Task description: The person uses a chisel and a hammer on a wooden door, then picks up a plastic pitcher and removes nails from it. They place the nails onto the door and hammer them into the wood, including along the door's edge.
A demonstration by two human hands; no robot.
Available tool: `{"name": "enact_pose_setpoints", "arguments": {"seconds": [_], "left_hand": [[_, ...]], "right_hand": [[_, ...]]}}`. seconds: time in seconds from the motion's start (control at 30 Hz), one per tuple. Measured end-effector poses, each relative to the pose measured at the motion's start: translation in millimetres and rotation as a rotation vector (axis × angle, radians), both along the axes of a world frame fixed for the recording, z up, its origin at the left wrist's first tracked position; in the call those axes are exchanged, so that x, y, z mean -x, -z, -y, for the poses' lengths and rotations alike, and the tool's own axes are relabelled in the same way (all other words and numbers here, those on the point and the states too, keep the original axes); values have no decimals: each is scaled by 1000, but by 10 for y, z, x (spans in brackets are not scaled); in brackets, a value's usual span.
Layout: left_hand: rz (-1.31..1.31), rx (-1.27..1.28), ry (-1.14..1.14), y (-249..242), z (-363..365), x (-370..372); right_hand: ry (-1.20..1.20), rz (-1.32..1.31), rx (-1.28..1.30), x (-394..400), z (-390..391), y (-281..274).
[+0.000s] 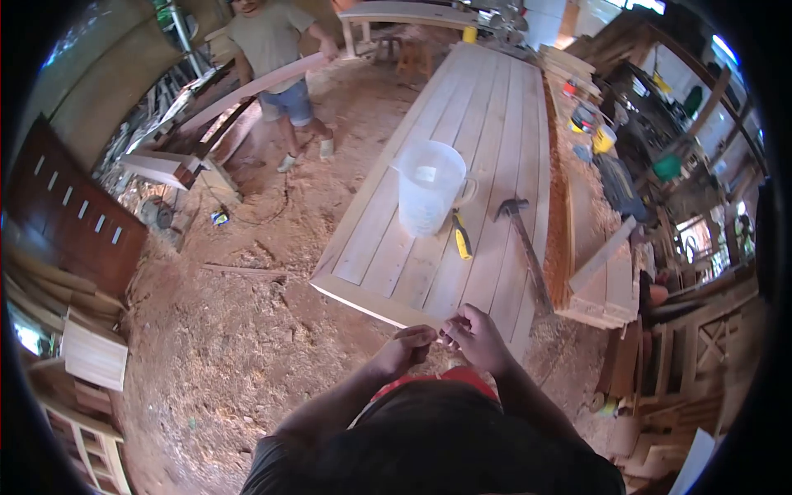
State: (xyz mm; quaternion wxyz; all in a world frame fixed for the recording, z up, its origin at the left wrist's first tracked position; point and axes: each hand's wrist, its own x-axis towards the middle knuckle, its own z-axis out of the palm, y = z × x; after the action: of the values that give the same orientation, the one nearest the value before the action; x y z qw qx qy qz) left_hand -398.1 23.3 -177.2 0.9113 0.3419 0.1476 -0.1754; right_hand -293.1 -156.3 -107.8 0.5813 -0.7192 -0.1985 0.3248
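Observation:
My left hand (404, 348) and my right hand (477, 337) are close together in front of my body, at the near end of a long plank panel (375, 239). The fingers of both are pinched closed, and whatever lies between them is too small to make out. On the panel stands a translucent plastic jug (431, 186), upright, its handle toward the right. Beside the jug lies a yellow and black hand tool (461, 235), perhaps a utility knife. Farther right, a claw hammer (524, 247) rests with its head pointing away from me.
At the back left, another person (276, 66) holds a long board (247, 92). Stacked timber (606, 280) borders the panel on the right, with a yellow container (604, 139) on it. Shavings cover the floor (223, 355). A dark red door (70, 210) leans at left.

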Motion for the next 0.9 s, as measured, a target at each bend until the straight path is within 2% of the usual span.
{"name": "enact_pose_setpoints", "arguments": {"seconds": [0.13,0.17,0.27,0.33,0.37,0.47,0.6,0.67,0.77,0.9], "left_hand": [[-38,-38,-151,58,214,-26],[-140,-15,-203,152,305,-78],[-179,-4,-280,23,693,-263],[-99,56,-291,69,948,-396],[-63,89,-297,98,1106,-455],[-144,-113,-314,-57,1629,-647],[-111,-242,-301,-4,2146,-731],[-85,-201,-374,-102,2330,-741],[-54,-259,-418,-166,2400,-701],[-9,-161,-544,-59,2461,-675]], "right_hand": [[-42,-36,-30,-213,196,45],[-80,26,-1,-264,271,28],[-206,247,20,-463,518,3],[-302,427,-45,-611,751,108],[-363,412,3,-694,887,115],[-369,122,103,-911,1289,122],[-166,-390,-14,-1172,1667,454],[-273,-359,-62,-1315,1800,537],[-296,-411,-118,-1321,1797,531],[-361,-366,-46,-1297,1678,314]]}}
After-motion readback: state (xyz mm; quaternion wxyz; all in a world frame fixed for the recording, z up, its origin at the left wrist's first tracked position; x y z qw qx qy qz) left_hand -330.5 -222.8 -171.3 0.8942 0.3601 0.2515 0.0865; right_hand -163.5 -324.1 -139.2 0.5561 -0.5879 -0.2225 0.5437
